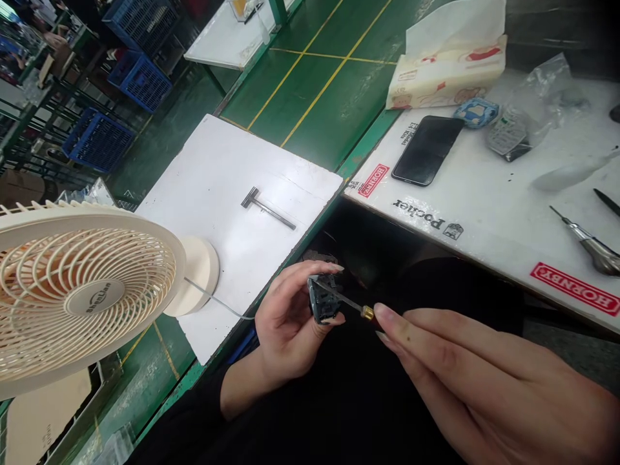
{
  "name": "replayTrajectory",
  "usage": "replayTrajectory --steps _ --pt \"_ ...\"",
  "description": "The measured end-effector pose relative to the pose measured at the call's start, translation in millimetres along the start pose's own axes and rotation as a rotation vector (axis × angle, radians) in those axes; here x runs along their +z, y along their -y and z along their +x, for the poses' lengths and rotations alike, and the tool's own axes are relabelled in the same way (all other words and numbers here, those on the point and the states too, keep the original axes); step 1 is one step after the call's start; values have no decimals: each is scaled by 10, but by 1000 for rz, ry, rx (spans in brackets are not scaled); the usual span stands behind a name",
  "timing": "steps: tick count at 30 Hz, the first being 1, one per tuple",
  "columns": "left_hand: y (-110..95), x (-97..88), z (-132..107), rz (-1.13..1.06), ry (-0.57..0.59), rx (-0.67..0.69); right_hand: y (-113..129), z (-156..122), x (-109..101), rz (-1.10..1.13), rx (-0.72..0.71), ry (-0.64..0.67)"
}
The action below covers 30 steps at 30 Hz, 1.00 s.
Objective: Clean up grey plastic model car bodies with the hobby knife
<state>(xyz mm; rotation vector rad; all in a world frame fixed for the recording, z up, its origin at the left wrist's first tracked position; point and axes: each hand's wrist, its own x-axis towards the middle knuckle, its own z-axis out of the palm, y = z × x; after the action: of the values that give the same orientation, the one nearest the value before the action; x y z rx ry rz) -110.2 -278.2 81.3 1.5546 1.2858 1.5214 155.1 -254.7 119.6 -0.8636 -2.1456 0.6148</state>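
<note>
We see a small, dark, boxy part point(320, 307) with an uneven, recessed face, over black clothing point(349, 400), and a slim metal tool point(367, 312) with a brass-coloured collar. Our left hand point(290, 323) curls around the part, gripping its edges; our right hand point(460, 361), fingers stretched long, pinches the tool, its shaft reaching that face.

The small part point(320, 306) is blackish grey; the slim hand tool point(356, 306) has a grey shaft point(345, 299) and brass-yellow collar point(367, 313). The desk fan point(94, 297) is cream, the smartphone point(429, 150) black, the crates point(140, 81) blue. Yellow lines point(347, 58) cross the green floor point(334, 116); red-and-white HORNBY labels point(574, 288) mark the white bench point(508, 213).
</note>
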Motion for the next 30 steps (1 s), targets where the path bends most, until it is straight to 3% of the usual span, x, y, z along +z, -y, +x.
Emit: replayTrajectory --steps 11,15,18,20,23,26,30 --pt "37 82 6 -97 -17 -11 -11 59 22 -15 33 -20" --pt "106 155 17 -325 -142 -184 -107 168 2 96 70 53" --pt "127 145 70 -506 -280 -418 -366 121 -12 64 145 0" --pt "143 124 113 -591 -289 -576 -670 31 -36 -121 285 -90" --pt "171 158 158 -720 -210 -819 -1205 -96 -107 -482 550 -204" --pt "202 284 159 -740 -108 -1012 -1616 -128 -158 -607 637 -211" --pt "251 431 127 -750 -18 -1108 -1735 -68 -122 -616 672 -167"
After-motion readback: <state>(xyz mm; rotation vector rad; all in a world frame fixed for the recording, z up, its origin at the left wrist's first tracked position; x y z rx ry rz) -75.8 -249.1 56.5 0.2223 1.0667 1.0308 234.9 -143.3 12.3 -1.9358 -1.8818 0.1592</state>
